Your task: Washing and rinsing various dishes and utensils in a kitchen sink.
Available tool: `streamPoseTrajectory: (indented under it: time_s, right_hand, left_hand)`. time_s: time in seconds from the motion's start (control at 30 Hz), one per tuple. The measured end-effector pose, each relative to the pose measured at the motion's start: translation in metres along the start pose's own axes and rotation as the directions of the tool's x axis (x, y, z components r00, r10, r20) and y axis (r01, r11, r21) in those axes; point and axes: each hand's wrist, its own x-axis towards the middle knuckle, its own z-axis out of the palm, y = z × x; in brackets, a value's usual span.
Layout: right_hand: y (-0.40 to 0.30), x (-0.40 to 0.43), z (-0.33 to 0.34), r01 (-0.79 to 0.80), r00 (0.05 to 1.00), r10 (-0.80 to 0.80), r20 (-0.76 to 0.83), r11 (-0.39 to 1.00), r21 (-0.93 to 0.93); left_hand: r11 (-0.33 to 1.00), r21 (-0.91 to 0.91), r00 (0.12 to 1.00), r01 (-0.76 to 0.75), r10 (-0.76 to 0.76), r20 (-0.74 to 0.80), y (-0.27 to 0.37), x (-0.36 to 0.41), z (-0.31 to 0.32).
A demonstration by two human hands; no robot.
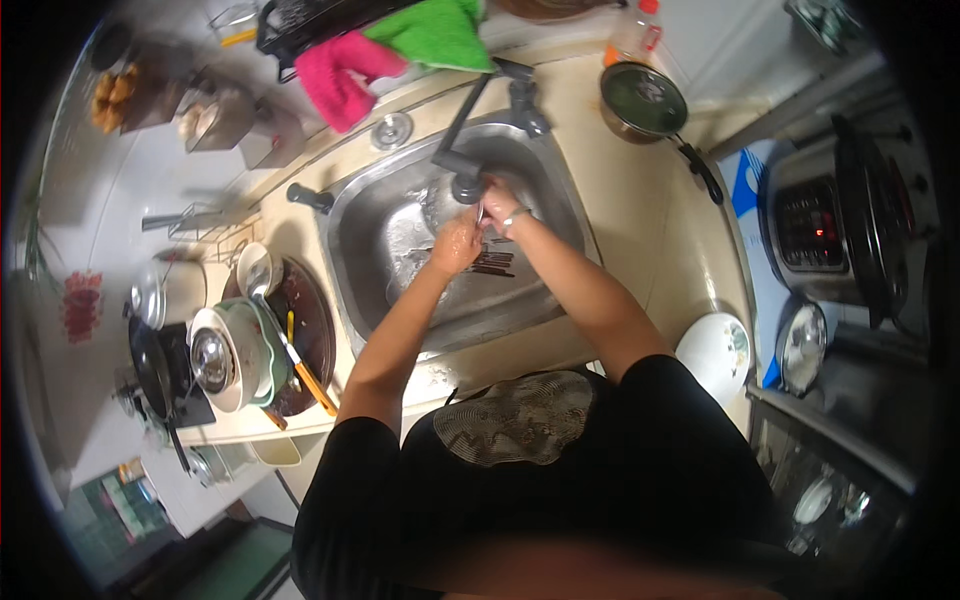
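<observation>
Both hands are over the stainless steel sink [367,277], close together just below the dark faucet head [467,186]. My left hand [457,244] is wet, with bent fingers, beside a thin, light-coloured utensil [481,213] that shows between the hands. My right hand [499,204], with a band on its wrist, has its fingers closed around that utensil, whose kind is hard to tell. Several dark chopsticks [493,262] lie side by side on the sink floor beneath my hands. Water wets the basin; the left fingertips are partly hidden.
Left of the sink, stacked bowls [247,360] and a ladle [289,341] rest by a round dark board [315,330]. A saucepan [643,101] stands at the back right, a white plate [714,356] at the front right, near an electric cooker [814,225]. Pink [345,75] and green cloths [439,34] hang behind.
</observation>
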Motion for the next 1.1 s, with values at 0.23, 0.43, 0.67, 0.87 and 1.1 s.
streamPoseTrajectory:
  time_s: [0.23,0.43,0.67,0.87,1.1]
  right_hand:
    - [0.079,0.066,-0.006,0.202,0.941,-0.230,-0.249,0.970,-0.133]
    - [0.060,0.002,0.070,0.140,0.944,-0.125,-0.305,0.990,0.028]
    - [0.058,0.072,-0.022,-0.238,0.971,0.225,0.079,0.932,0.275]
    - [0.046,-0.001,0.047,0.344,0.800,-0.496,-0.338,0.840,-0.419]
    - [0.004,0.031,-0.051,0.028,0.976,0.083,0.202,0.870,-0.493]
  left_hand:
    - [0.757,-0.490,0.795,0.433,-0.577,-0.189,0.041,0.030,-0.022]
    - [0.313,-0.931,0.518,0.191,-0.837,-0.175,0.002,0.025,-0.013]
    - [0.358,-0.780,0.605,0.512,-0.796,0.032,0.033,0.031,-0.013]
    - [0.307,-0.853,0.560,0.422,-0.828,-0.021,0.015,0.028,-0.008]
    - [0.467,-0.697,0.817,0.544,-0.484,0.313,0.013,0.028,-0.056]
